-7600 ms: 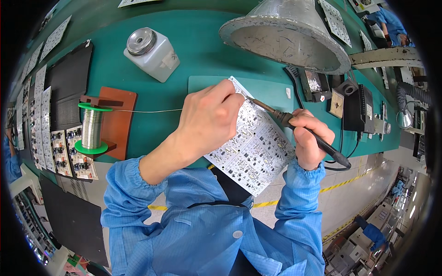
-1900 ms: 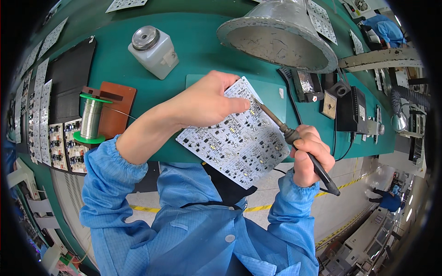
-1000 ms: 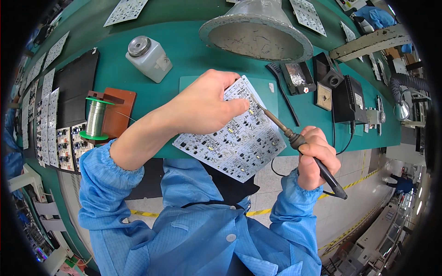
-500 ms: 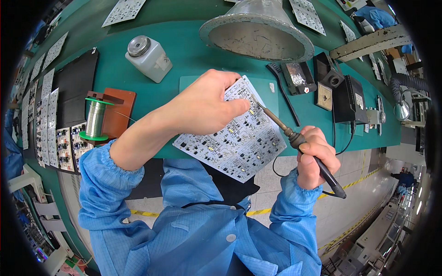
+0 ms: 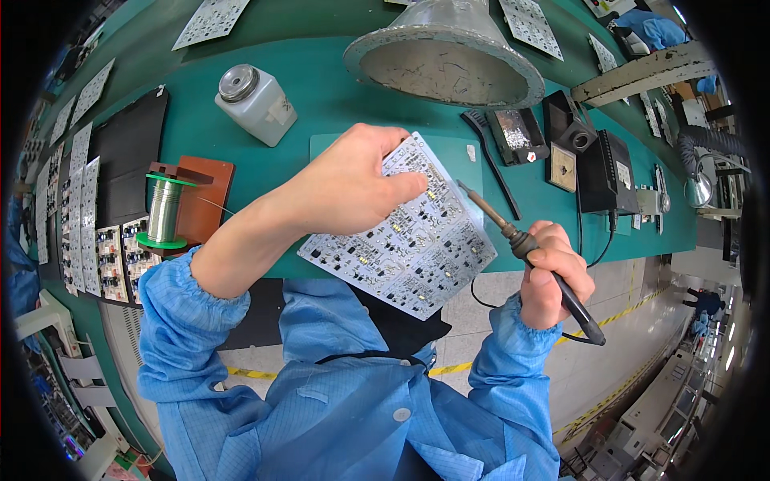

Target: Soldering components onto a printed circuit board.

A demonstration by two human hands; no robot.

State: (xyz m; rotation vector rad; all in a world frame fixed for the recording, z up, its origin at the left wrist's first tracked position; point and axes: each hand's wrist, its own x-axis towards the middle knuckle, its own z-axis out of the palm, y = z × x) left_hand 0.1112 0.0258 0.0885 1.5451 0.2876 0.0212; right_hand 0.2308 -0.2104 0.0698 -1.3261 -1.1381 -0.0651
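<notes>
Far-side access: the green bench mat (image 5: 321, 88) offers a passage between the square bottle (image 5: 261, 111) and the conical metal hood (image 5: 449, 68). Left approach: the solder spool (image 5: 166, 212) and its wire (image 5: 212, 204) obstruct. Right approach: the held soldering iron (image 5: 520, 242) and the brush (image 5: 500, 178) beyond it obstruct.

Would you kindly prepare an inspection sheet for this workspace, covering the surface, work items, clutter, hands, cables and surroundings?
Surface: green tabletop with a paler pad.
Work items: white circuit board, tilted; soldering iron; solder spool on a brown stand.
Clutter: white bottle with metal lid, black brush, large metal hood.
Hands: left hand grips the board; right hand holds the iron, tip near the board's right edge, contact unclear.
Cables: black cable at the black box.
Surroundings: yellow-striped floor line; another person, blurred, lower right.
</notes>
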